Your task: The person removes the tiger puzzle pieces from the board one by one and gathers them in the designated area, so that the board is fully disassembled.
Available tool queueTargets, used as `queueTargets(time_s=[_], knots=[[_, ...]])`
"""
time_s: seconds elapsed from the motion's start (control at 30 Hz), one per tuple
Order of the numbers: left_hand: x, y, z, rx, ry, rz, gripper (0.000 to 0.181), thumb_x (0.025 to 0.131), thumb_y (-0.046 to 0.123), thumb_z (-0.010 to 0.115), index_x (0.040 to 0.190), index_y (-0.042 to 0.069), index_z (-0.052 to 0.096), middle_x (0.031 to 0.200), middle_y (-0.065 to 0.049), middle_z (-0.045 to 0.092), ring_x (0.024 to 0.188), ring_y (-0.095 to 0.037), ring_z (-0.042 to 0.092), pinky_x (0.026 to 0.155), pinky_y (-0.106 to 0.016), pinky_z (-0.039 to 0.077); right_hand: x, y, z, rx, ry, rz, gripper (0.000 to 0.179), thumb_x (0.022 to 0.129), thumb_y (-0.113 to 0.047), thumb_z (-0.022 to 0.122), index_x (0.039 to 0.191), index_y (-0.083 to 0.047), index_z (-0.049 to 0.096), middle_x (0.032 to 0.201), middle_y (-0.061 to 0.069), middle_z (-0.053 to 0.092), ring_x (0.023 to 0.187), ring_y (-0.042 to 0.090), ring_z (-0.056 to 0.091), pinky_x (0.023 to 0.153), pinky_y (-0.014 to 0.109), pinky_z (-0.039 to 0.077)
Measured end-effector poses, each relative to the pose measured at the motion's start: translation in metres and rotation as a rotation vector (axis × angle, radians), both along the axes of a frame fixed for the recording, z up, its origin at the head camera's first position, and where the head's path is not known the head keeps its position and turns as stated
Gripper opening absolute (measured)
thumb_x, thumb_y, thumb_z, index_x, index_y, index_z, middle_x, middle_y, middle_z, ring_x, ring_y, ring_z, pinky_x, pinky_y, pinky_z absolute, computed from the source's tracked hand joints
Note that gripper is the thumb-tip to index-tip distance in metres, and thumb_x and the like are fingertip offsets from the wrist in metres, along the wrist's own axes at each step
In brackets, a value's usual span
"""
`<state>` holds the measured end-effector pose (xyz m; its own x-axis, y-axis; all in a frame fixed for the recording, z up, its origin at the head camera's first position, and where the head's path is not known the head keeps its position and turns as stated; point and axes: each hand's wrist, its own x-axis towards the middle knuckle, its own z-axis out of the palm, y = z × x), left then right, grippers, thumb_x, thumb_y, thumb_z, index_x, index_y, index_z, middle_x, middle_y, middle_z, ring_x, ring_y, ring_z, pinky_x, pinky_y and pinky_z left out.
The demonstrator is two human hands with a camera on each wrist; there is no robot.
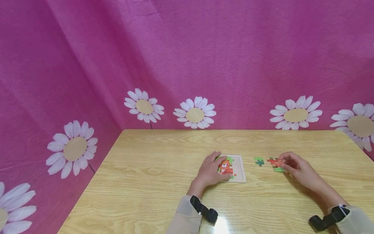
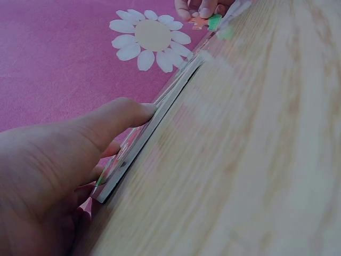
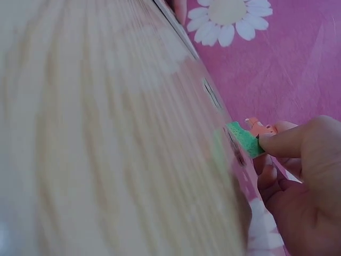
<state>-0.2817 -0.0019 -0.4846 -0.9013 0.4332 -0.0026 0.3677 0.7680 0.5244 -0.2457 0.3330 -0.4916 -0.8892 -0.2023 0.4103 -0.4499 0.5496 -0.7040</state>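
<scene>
A square puzzle board [image 1: 240,169] with a pale rim lies on the table, partly filled with an orange cartoon animal on green. My left hand [image 1: 211,169] grips it from the left side, thumb along its near edge; the left wrist view shows that thumb [image 2: 128,114] on the edge and the other fingers farther back. My right hand [image 1: 299,169] pinches an orange and green puzzle piece [image 3: 246,140] between thumb and fingers, tilted up close over the tabletop. Beside it lies a red puzzle piece [image 1: 271,161], and left of that a green puzzle piece [image 1: 258,161].
Pale wood-grain tabletop [image 1: 140,182] spreads around both hands. A pink cloth [image 1: 233,58] with large white daisies hangs behind the table's far edge and along its left side. Each wrist carries a black strap with a camera [image 1: 204,209].
</scene>
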Motion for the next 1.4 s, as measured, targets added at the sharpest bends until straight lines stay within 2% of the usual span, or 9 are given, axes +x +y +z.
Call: queueTargets(time_s=[0.2,0.37,0.57,0.87,1.1,1.4], knots=[[0.0,0.0,0.0,0.003,-0.008,0.003,0.073,0.082,0.05,0.072,0.147,0.028,0.045,0.16,0.002,0.032,0.152,-0.019,0.022,0.125,-0.042,0.023,-0.001,0.012,0.0,0.003,-0.02,-0.011,0.016,0.091,0.009,0.058,0.106,0.005,0.054,0.089,-0.018,0.057,0.065,0.001,0.05,0.047,0.024,0.036],[0.0,0.0,0.001,0.004,-0.01,0.002,0.073,0.083,0.05,0.071,0.147,0.027,0.045,0.16,0.002,0.031,0.152,-0.02,0.022,0.125,-0.042,0.023,-0.003,0.019,0.001,0.021,-0.022,-0.036,0.015,0.091,0.01,0.058,0.105,0.006,0.055,0.092,-0.025,0.058,0.074,-0.006,0.053,0.053,0.016,0.041],[0.0,-0.001,0.001,0.008,-0.012,0.003,0.073,0.083,0.049,0.072,0.147,0.027,0.045,0.16,0.002,0.031,0.152,-0.019,0.022,0.125,-0.042,0.022,-0.004,0.023,0.003,0.026,-0.041,-0.04,0.014,0.093,0.007,0.057,0.107,0.005,0.055,0.092,-0.025,0.058,0.073,-0.004,0.052,0.051,0.021,0.039],[0.0,0.0,0.001,-0.001,0.001,-0.002,0.072,0.083,0.048,0.072,0.146,0.027,0.046,0.159,0.002,0.033,0.151,-0.019,0.023,0.125,-0.04,0.023,-0.005,0.032,0.007,0.102,-0.094,-0.113,0.015,0.096,-0.003,0.058,0.111,0.002,0.056,0.095,-0.031,0.052,0.079,-0.011,0.051,0.058,0.016,0.041],[0.001,0.0,0.002,-0.004,0.0,-0.004,0.072,0.083,0.048,0.072,0.146,0.027,0.045,0.159,0.002,0.033,0.152,-0.019,0.023,0.125,-0.04,0.022,-0.007,0.037,0.005,0.099,-0.105,-0.129,0.015,0.096,-0.001,0.057,0.111,0.002,0.055,0.094,-0.031,0.052,0.075,-0.007,0.049,0.053,0.021,0.039],[0.0,0.0,0.001,-0.002,0.002,-0.001,0.073,0.082,0.048,0.072,0.147,0.027,0.045,0.159,0.002,0.033,0.151,-0.019,0.023,0.125,-0.041,0.024,-0.007,0.038,0.006,0.115,-0.088,-0.136,0.013,0.097,-0.001,0.056,0.109,0.001,0.056,0.093,-0.028,0.052,0.075,-0.006,0.048,0.054,0.02,0.039]])
